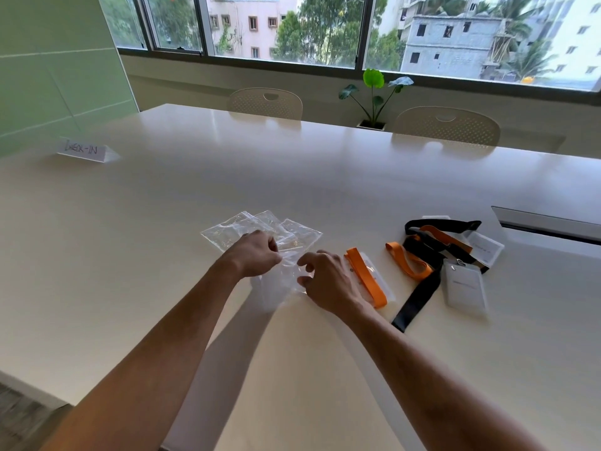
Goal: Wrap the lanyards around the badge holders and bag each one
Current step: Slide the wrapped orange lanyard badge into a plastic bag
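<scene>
Head cam: both hands over the white tabletop point(136, 242), working one clear bag point(286, 278). Left hand point(255, 253) closed in a pinch on the bag's top edge; right hand point(328, 281) w/ fingers curled, thumb & fingertips gripping the same bag's right side. More bags point(260, 231) fanned just behind. Wrapped badge holder point(374, 281) w/ orange lanyard point(366, 276) lies just right of the right hand. Further right, a tangle of lanyards point(429, 247), black & orange, w/ loose badge holders point(465, 286).

"check-in", handwritten on tent card point(85, 150)
</scene>
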Demonstrator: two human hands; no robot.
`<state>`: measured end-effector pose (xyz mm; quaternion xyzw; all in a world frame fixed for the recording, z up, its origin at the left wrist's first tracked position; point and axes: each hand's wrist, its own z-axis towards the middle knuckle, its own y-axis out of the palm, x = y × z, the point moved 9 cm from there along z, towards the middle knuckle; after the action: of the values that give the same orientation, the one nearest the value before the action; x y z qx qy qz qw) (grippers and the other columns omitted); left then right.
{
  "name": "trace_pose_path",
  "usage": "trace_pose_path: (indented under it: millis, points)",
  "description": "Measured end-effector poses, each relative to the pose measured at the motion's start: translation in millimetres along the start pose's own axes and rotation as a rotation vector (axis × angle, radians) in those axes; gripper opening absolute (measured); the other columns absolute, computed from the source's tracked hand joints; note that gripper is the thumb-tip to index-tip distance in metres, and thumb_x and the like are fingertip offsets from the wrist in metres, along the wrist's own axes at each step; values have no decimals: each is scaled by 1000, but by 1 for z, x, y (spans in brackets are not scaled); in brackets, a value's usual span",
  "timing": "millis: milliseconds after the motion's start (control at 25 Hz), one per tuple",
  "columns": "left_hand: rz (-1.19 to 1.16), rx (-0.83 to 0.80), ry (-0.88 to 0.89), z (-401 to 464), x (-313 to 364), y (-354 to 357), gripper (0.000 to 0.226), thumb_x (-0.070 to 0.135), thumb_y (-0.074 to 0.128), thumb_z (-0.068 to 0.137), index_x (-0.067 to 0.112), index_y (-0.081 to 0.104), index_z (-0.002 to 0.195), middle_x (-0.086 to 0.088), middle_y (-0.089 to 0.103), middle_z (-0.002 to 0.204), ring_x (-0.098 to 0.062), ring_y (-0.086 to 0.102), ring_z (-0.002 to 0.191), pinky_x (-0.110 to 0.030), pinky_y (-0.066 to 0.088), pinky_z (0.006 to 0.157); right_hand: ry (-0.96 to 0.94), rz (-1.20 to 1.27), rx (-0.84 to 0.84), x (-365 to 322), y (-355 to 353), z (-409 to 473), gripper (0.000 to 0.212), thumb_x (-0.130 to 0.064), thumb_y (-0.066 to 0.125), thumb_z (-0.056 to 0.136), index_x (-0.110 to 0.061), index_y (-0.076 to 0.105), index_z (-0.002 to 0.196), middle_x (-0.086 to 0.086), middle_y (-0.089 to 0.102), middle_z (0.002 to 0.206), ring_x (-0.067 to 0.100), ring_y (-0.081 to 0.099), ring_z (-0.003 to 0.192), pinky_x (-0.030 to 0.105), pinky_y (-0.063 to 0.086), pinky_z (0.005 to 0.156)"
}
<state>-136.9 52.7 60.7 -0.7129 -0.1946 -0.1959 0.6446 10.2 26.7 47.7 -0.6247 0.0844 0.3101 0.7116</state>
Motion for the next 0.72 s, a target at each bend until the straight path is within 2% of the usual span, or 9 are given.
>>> trace_pose_path:
  millis: [120, 240, 360, 480, 600, 720]
  points:
    - [-160, 29, 41, 1, 14, -7, 8, 20, 68, 85, 15, 63, 89, -2, 69, 84, -13, 68, 76, -30, 55, 71, 74, 202, 110, 7, -21, 2, 8, -23, 73, 86, -18, 73, 92, -4, 72, 86, 9, 64, 73, 24, 53, 68]
    - [-263, 109, 134, -1, 38, -16, 12, 18, 73, 83, 14, 62, 87, -1, 70, 80, -11, 70, 72, -29, 55, 67, 237, 534, 140, 20, -33, 7, 17, -30, 71, 88, -14, 72, 80, -2, 72, 68, 12, 69, 59, 27, 59, 61]
    - [-284, 166, 232, -4, 62, -24, 14, 19, 77, 80, 15, 66, 86, 3, 69, 80, -12, 67, 78, -28, 55, 72, 355, 907, 125, 26, -35, 11, 23, -27, 68, 92, -6, 71, 85, 10, 73, 72, 21, 74, 67, 32, 61, 62]
    - [-337, 133, 307, -4, 82, -21, 15, 22, 79, 78, 17, 70, 90, 6, 72, 80, -8, 69, 79, -27, 56, 76, 396, 1167, 141, 31, -43, 13, 25, -21, 62, 96, 2, 69, 88, 15, 73, 76, 28, 74, 73, 32, 61, 67]
    - [-426, 185, 338, -2, 91, -23, 16, 26, 79, 78, 18, 71, 89, 8, 72, 79, -2, 68, 75, -22, 55, 74, 413, 1304, 151, 37, -50, 11, 26, -13, 51, 101, 6, 67, 94, 24, 72, 90, 32, 73, 83, 30, 61, 69]
    - [-408, 238, 356, 1, 98, -21, 18, 24, 80, 78, 20, 70, 92, 9, 73, 78, 2, 68, 74, -14, 53, 70, 425, 1306, 125, 39, -55, 7, 26, -7, 45, 102, 9, 65, 98, 29, 69, 99, 33, 71, 89, 32, 62, 74]
